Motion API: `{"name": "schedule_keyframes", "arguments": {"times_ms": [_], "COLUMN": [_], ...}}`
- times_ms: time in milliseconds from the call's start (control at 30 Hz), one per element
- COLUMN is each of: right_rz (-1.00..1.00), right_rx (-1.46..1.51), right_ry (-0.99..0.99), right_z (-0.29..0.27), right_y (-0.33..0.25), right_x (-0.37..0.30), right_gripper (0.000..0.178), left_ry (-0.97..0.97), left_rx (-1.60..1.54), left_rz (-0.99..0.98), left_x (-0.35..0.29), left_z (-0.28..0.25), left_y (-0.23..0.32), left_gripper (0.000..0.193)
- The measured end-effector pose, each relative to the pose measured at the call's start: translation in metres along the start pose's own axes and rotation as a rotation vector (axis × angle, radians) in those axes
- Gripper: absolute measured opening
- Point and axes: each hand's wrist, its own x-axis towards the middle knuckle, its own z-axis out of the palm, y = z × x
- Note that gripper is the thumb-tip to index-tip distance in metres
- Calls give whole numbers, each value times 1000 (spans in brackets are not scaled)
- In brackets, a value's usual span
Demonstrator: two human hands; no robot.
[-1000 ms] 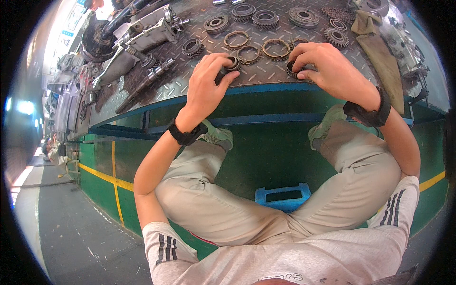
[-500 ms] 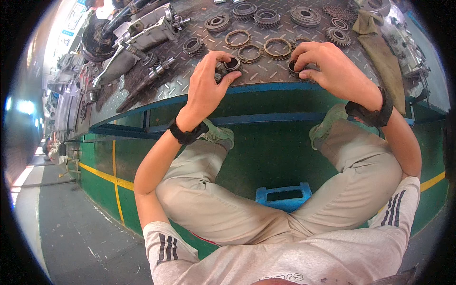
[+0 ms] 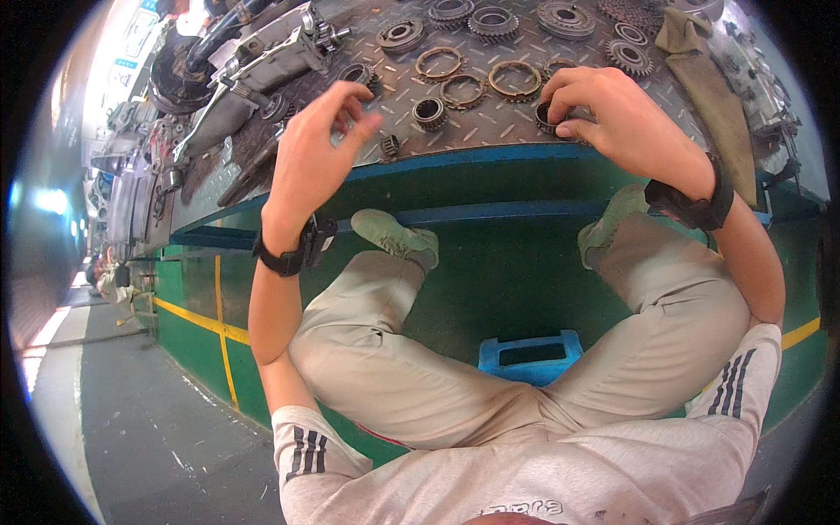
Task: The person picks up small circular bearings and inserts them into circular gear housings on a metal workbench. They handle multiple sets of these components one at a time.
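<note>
fingers (image 3: 345, 93) of my left hand (image 3: 317, 153) hang loosely bent and blurred above the front edge of the bench (image 3: 479, 137), thumb spread well apart from them, and i have hold of nothing on that side. just behind their tips, toward the left part of the bench, lies a dark gear (image 3: 360, 79), partly covered by them; whether i touch it i cannot tell. right of my thumb, close to the blue front edge, sits a small ribbed cylinder (image 3: 390, 146).

on my other side, the right hand (image 3: 619, 121) is curled nearly closed, thumb facing the bent fingers, with a dark ring (image 3: 546, 121) gripped between their tips at the front edge. my hand hides part of it, so i cannot tell whether it rests on the plate or is lifted a little.

between my two hands, a black-bored ring gear (image 3: 430, 115) lies apart from both, hole up, a little back from the front edge. behind it, toward the middle, lie three brass-coloured rings (image 3: 516, 98), and another thin ring (image 3: 557, 63) shows partly behind my right fingers. nearer the far edge lie thick toothed gears (image 3: 493, 26). toward the right edge lie a flat gear (image 3: 628, 58) and an olive cloth (image 3: 710, 109) trailing to the front; toward the far left corner, a grey metal casing (image 3: 267, 61).
</note>
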Motion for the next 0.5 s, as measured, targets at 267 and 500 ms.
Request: {"name": "schedule_keyframes", "arguments": {"times_ms": [267,500], "right_rz": [24,87], "right_rx": [61,80], "right_ry": [-8,-21], "right_z": [4,6], "right_y": [0,-4], "right_x": [6,7], "right_gripper": [13,13], "left_ry": [-145,184], "left_rx": [29,-171], "left_rz": [185,198], "left_x": [-6,10], "left_z": [4,37], "left_y": [-1,17], "left_gripper": [34,30]}}
